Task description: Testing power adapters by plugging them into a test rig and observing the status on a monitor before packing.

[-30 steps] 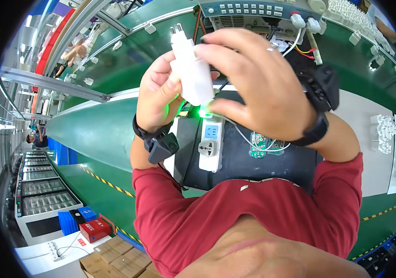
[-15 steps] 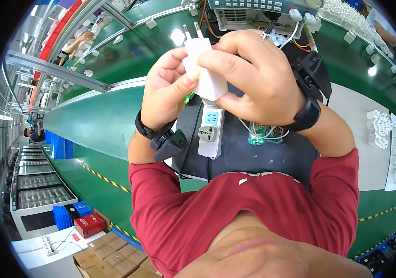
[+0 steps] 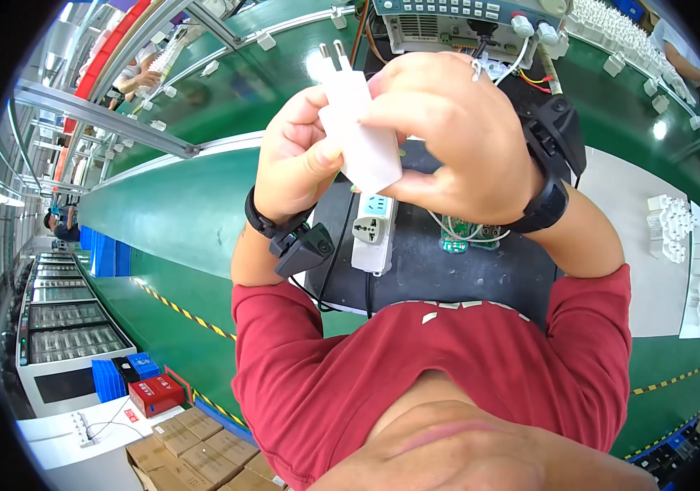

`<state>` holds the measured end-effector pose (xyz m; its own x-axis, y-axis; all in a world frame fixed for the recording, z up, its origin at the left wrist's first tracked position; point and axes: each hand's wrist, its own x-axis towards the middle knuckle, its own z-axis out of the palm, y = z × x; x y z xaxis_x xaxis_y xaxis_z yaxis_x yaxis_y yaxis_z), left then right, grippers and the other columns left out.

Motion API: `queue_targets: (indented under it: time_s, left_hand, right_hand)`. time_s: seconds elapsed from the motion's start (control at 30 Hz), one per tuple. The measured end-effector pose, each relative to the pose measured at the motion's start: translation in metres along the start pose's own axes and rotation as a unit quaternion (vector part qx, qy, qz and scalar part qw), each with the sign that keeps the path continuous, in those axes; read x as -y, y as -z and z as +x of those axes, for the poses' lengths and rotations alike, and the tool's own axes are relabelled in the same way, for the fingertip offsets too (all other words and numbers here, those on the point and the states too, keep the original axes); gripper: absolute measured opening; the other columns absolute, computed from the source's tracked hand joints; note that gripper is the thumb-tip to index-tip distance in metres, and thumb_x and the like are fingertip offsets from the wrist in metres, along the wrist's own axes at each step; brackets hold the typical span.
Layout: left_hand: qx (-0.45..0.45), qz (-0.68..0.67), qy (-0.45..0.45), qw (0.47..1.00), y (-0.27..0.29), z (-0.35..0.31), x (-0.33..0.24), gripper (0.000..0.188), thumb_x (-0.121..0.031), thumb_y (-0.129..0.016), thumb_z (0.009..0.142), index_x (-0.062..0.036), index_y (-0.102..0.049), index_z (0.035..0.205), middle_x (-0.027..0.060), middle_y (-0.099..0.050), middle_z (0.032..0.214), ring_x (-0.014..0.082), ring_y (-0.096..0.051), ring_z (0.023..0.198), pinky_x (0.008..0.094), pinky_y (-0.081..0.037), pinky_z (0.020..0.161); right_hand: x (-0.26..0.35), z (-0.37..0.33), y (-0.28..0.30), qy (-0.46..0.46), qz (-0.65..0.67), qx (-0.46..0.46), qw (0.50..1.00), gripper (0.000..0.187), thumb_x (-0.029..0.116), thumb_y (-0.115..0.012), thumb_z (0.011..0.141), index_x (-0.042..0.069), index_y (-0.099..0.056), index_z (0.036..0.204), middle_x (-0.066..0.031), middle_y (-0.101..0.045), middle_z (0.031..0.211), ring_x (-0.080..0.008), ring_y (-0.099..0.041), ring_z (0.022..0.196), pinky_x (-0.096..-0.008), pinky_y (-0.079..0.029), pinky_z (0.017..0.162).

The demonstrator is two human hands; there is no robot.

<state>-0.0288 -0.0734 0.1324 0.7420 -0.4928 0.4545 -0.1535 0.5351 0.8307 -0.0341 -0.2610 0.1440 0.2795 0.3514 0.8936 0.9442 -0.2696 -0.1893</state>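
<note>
A white plug-in power adapter (image 3: 366,151) with two metal round pins is held up above the bench, its pins pointing away from me. On its left side my left hand (image 3: 301,155) grips it, thumb against the casing. From the right my right hand (image 3: 440,123) pinches the body between thumb and curled fingers. Below the adapter, a white power strip (image 3: 378,258) lies on a black mat (image 3: 448,282). A grey travel plug (image 3: 368,230) sits on the strip, beside a blue socket face partly covered by the adapter.
Green circuit boards (image 3: 456,237) with white wires lie right of the strip. A bench instrument (image 3: 464,24) with buttons stands at the back. Many white adapter parts (image 3: 669,229) stand at the right. A metal frame (image 3: 104,119) crosses the left; other people work farther off.
The adapter has turned slightly in my fingers, and its lower end has dropped a little toward me. Both hands keep their hold on it.
</note>
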Motion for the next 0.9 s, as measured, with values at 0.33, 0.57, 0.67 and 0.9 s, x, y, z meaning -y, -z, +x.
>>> queue_targets:
  time_s: [0.33, 0.57, 0.67, 0.9]
  left_hand:
    - [0.011, 0.018, -0.022, 1.000, 0.004, -0.010, 0.009, 0.048, -0.011, -0.070, 0.073, -0.0030, -0.044, 0.113, 0.0169, -0.055, 0.111, 0.0323, -0.058, 0.099, 0.0454, -0.048, 0.084]
    - [-0.063, 0.507, -0.244, 0.824, -0.013, -0.017, 0.020, 0.043, 0.005, -0.066, 0.072, 0.0012, -0.046, 0.110, 0.0166, -0.057, 0.107, 0.0230, -0.058, 0.097, 0.0338, -0.048, 0.082]
    - [-0.102, 0.510, -0.220, 0.825, -0.026, -0.021, 0.022, 0.045, 0.006, -0.066, 0.072, 0.0023, -0.047, 0.113, 0.0158, -0.058, 0.106, 0.0215, -0.058, 0.097, 0.0323, -0.049, 0.080]
    - [-0.138, 0.480, -0.197, 0.844, -0.026, -0.026, 0.029, 0.048, 0.005, -0.070, 0.068, 0.0018, -0.051, 0.111, 0.0143, -0.061, 0.103, 0.0220, -0.061, 0.093, 0.0306, -0.051, 0.078]
  right_hand:
    - [0.014, 0.003, 0.012, 0.014, 0.034, 0.030, 0.999, 0.059, 0.016, -0.077, 0.060, 0.006, -0.053, 0.112, -0.0095, -0.055, 0.099, -0.0252, -0.055, 0.092, -0.0331, -0.043, 0.079]
    - [0.012, -0.006, 0.017, -0.128, 0.064, 0.045, 0.989, 0.040, 0.014, -0.075, 0.064, -0.001, -0.059, 0.097, -0.0108, -0.054, 0.094, -0.0213, -0.054, 0.086, -0.0283, -0.043, 0.078]
    - [0.010, -0.011, 0.021, -0.108, 0.048, 0.042, 0.992, 0.030, 0.010, -0.072, 0.069, -0.001, -0.059, 0.094, -0.0093, -0.053, 0.091, -0.0178, -0.053, 0.083, -0.0283, -0.043, 0.073]
    - [0.004, -0.022, 0.030, -0.381, 0.465, -0.089, 0.794, 0.033, 0.026, -0.043, 0.093, 0.000, -0.047, 0.112, -0.0162, -0.054, 0.110, -0.0098, -0.044, 0.061, -0.0200, -0.034, 0.050]
